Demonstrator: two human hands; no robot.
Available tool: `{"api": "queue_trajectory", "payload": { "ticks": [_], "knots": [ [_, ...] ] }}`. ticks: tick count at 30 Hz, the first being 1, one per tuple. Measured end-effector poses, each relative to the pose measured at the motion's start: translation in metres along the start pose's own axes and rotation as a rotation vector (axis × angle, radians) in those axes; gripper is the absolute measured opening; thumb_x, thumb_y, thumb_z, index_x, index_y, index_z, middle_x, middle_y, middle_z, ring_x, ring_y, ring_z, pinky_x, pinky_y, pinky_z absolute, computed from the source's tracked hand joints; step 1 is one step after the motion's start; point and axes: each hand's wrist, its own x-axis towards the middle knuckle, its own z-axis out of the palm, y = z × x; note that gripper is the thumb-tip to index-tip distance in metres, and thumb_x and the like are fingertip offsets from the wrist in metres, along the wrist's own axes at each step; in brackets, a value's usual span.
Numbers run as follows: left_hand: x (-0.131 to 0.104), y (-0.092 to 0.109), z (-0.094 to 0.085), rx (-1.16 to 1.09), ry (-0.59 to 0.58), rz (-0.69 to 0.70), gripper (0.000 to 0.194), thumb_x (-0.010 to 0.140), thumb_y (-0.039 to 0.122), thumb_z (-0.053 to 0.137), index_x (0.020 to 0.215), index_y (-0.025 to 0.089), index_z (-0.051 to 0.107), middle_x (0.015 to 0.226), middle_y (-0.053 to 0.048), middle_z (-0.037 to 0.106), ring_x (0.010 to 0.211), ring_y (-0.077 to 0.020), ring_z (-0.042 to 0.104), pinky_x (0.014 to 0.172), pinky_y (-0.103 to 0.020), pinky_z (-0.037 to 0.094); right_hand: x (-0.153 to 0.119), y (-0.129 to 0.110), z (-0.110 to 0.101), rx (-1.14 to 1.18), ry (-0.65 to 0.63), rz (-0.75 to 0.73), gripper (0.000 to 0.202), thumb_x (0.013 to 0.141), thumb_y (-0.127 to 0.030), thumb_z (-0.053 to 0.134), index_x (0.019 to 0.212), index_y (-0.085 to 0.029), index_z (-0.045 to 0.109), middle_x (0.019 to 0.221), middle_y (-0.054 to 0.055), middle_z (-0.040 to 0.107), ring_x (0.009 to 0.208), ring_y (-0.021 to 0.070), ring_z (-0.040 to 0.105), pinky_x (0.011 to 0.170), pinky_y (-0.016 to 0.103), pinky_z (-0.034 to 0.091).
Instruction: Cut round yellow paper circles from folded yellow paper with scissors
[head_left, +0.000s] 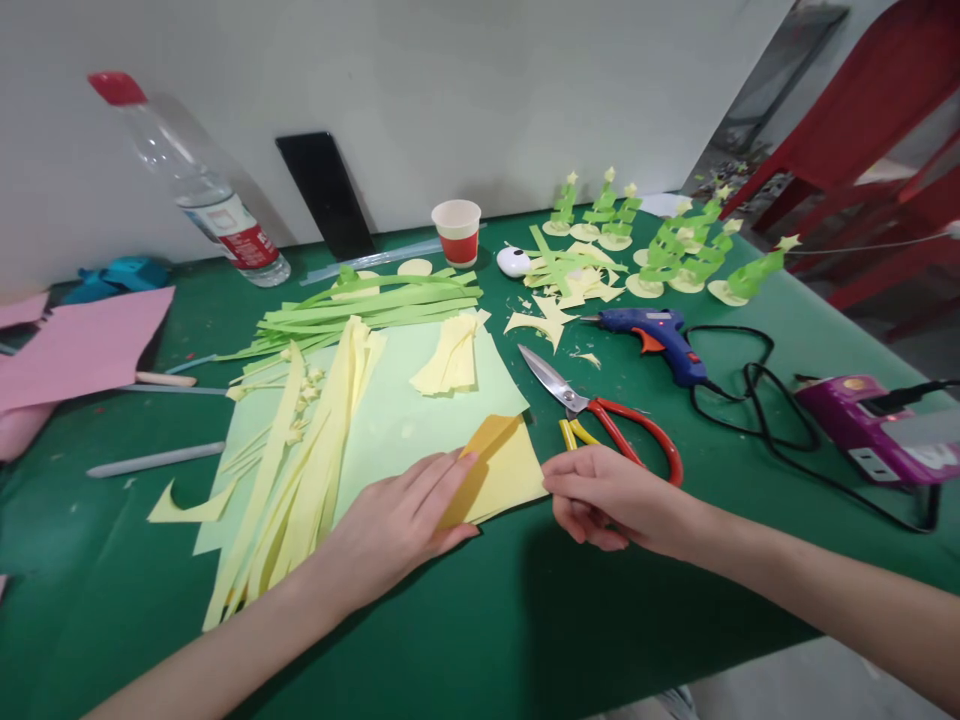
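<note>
My left hand (pixel 401 515) lies over a yellow sheet of paper (pixel 506 475), its thumb along the near edge and its fingers on a darker orange-yellow flap (pixel 487 445). At the sheet's right corner, my right hand (pixel 600 495) has its thumb and forefinger pinched together. Beneath the sheet is pale green paper (pixel 405 440). Long pale yellow strips (pixel 319 480) lie to the left, and a short stack of yellow strips (pixel 450 355) sits just beyond. Scissors with red handles (pixel 574 400) rest beside my right hand, over a yellow-handled tool (pixel 570 435).
Green paper strips (pixel 375 310) and paper scraps (pixel 551 320) lie farther back. Small green paper trees with stars (pixel 664 250) stand at back right. A blue glue gun (pixel 652 330) is corded near a purple power strip (pixel 877 430). A bottle (pixel 217 215), phone (pixel 326 195) and paper cup (pixel 457 235) stand behind.
</note>
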Motion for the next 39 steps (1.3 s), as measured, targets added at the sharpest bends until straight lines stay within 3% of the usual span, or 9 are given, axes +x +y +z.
{"api": "queue_trajectory", "payload": {
  "ticks": [6,12,16,19,22,25,29,33,39],
  "knots": [
    [0.002,0.001,-0.001,0.002,0.042,-0.01,0.037,0.093,0.033,0.03,0.111,0.004,0.045,0.09,-0.014,0.068,0.079,-0.019,0.065,0.06,-0.025,0.053,0.001,0.002,-0.002,0.066,-0.022,0.028,0.02,0.071,-0.021,0.047,0.052,-0.017,0.039,0.035,-0.008,0.049,0.021,0.0003,0.033,0.025,0.012,0.018],
    [-0.002,0.0,-0.001,0.029,0.099,0.043,0.028,0.086,0.008,0.039,0.112,0.003,0.046,0.089,-0.013,0.068,0.077,-0.0193,0.063,0.063,-0.028,0.052,0.003,0.002,-0.003,0.087,-0.008,0.018,0.023,0.068,-0.025,0.055,0.053,-0.017,0.04,0.032,-0.009,0.047,0.02,-0.0002,0.032,0.024,0.011,0.019],
    [-0.002,-0.003,-0.002,0.041,0.073,0.081,0.035,0.086,0.003,0.033,0.116,0.014,0.046,0.107,-0.013,0.064,0.087,-0.019,0.061,0.064,-0.027,0.051,0.001,0.002,-0.003,0.068,0.0,0.038,0.021,0.074,-0.024,0.051,0.057,-0.017,0.04,0.031,-0.01,0.046,0.019,0.0,0.032,0.024,0.01,0.018],
    [-0.001,-0.004,-0.002,0.057,0.057,0.062,0.027,0.087,0.006,0.033,0.1,0.014,0.056,0.11,-0.012,0.063,0.079,-0.0197,0.061,0.06,-0.028,0.051,-0.001,0.0,-0.004,0.041,-0.008,0.065,0.024,0.079,-0.018,0.045,0.057,-0.018,0.036,0.033,-0.01,0.047,0.019,0.0005,0.033,0.023,0.01,0.019],
    [-0.002,-0.004,0.0,0.092,0.103,-0.007,0.02,0.083,0.005,0.041,0.096,0.005,0.057,0.102,-0.017,0.064,0.069,-0.0202,0.061,0.055,-0.029,0.05,0.002,-0.007,-0.006,0.001,-0.043,0.1,0.024,0.082,-0.016,0.043,0.059,-0.017,0.037,0.042,-0.005,0.054,0.026,0.0036,0.042,0.022,0.012,0.024],
    [-0.004,-0.004,0.0,0.146,0.138,-0.058,0.032,0.078,-0.003,0.041,0.108,-0.001,0.051,0.097,-0.02,0.064,0.067,-0.0212,0.061,0.052,-0.028,0.047,0.014,-0.019,-0.009,-0.036,-0.06,0.09,0.022,0.088,-0.023,0.041,0.069,-0.014,0.047,0.053,-0.002,0.058,0.038,0.0074,0.052,0.027,0.014,0.032],
    [-0.007,-0.004,-0.004,0.211,0.111,-0.067,0.037,0.076,-0.006,0.039,0.111,0.0,0.049,0.096,-0.019,0.064,0.061,-0.0195,0.06,0.047,-0.027,0.044,0.037,-0.033,-0.011,-0.077,-0.036,0.075,0.024,0.089,-0.032,0.045,0.092,-0.011,0.056,0.074,0.0,0.059,0.054,0.0079,0.055,0.045,0.02,0.046],
    [-0.009,-0.005,-0.009,0.273,0.097,-0.079,0.041,0.075,-0.006,0.04,0.115,0.0,0.045,0.097,-0.019,0.063,0.054,-0.0174,0.057,0.046,-0.026,0.043,0.048,-0.044,-0.009,-0.113,0.049,0.064,0.023,0.088,-0.031,0.048,0.1,-0.012,0.055,0.091,0.004,0.06,0.072,0.0129,0.059,0.062,0.03,0.051],
    [-0.008,-0.004,-0.009,0.212,0.018,-0.194,0.049,0.072,-0.003,0.039,0.119,0.006,0.041,0.106,-0.017,0.061,0.041,-0.0137,0.049,0.037,-0.026,0.038,0.046,-0.065,0.001,-0.08,0.105,-0.037,0.021,0.088,-0.03,0.048,0.096,-0.012,0.056,0.086,0.003,0.06,0.066,0.0111,0.058,0.058,0.027,0.05]
  ]
}}
